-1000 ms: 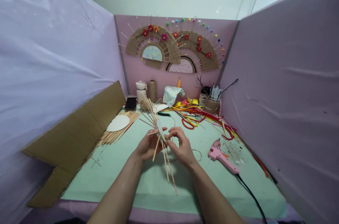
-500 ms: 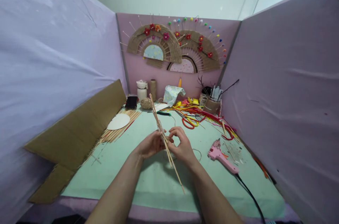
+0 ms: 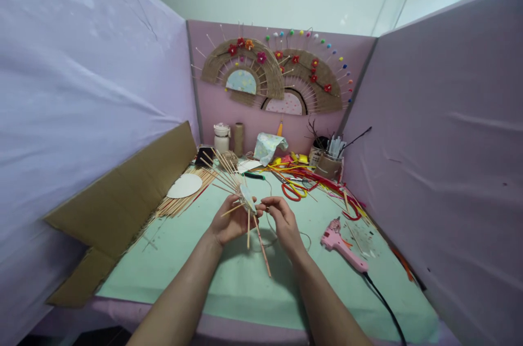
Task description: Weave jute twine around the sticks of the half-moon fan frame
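Note:
Over the middle of the green-covered table, my left hand (image 3: pixel 231 220) is closed on a small fan frame (image 3: pixel 247 196), made of thin wooden sticks spreading from a pale half-round centre. The frame is tilted, with several sticks pointing up and left and a few pointing down. Close to its right side, my right hand (image 3: pixel 283 219) has thumb and forefinger pinched together. A thin twine (image 3: pixel 268 222) runs from near those fingertips and loops on the table below. The fingertips hide exactly what the pinch holds, but the twine meets it.
A pink glue gun (image 3: pixel 343 248) with a black cord lies at right. Scissors (image 3: pixel 294 189) and coloured pipe cleaners (image 3: pixel 322 180) lie behind. At left are sticks (image 3: pixel 190 201), a white oval (image 3: pixel 184 186) and a cardboard sheet (image 3: pixel 131 215). Two twine fans (image 3: pixel 245 54) hang on the back panel.
My left hand has turned the fan frame from nearly edge-on, so its spread sticks and pale centre now show. My right hand has shifted slightly right, away from the frame.

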Tool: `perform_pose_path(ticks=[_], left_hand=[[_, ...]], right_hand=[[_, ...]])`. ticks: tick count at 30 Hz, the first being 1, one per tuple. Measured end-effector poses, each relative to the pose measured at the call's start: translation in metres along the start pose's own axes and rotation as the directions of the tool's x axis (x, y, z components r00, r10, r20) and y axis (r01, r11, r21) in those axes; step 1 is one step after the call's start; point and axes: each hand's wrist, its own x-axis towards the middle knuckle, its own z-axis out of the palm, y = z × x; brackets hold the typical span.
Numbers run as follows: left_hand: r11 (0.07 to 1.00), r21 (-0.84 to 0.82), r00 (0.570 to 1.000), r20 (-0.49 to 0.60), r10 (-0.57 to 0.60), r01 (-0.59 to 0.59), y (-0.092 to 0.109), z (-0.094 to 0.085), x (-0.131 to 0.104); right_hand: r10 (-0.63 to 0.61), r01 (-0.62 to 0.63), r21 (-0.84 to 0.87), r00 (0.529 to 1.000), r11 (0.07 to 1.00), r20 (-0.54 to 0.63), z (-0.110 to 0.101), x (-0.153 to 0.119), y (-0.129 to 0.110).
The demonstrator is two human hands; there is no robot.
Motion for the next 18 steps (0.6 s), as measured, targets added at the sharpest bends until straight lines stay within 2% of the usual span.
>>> perform_pose_path(ticks=[6,9,18], left_hand=[[0.996,-0.080,0.999,0.039,0.028,-0.025,0.001,-0.003,0.000],[0.993,-0.119,0.999,0.038,0.031,-0.026,0.003,-0.003,-0.001],[0.985,-0.167,0.998,-0.048,0.039,-0.046,0.004,0.001,-0.002]], right_hand=[[0.155,-0.166,0.052,0.972,0.985,0.176,0.010,-0.005,0.001],[0.228,-0.233,-0.003,0.951,0.973,0.207,0.011,-0.006,0.003],[0.077,-0.045,-0.177,0.981,0.983,0.179,0.006,-0.001,0.014]])
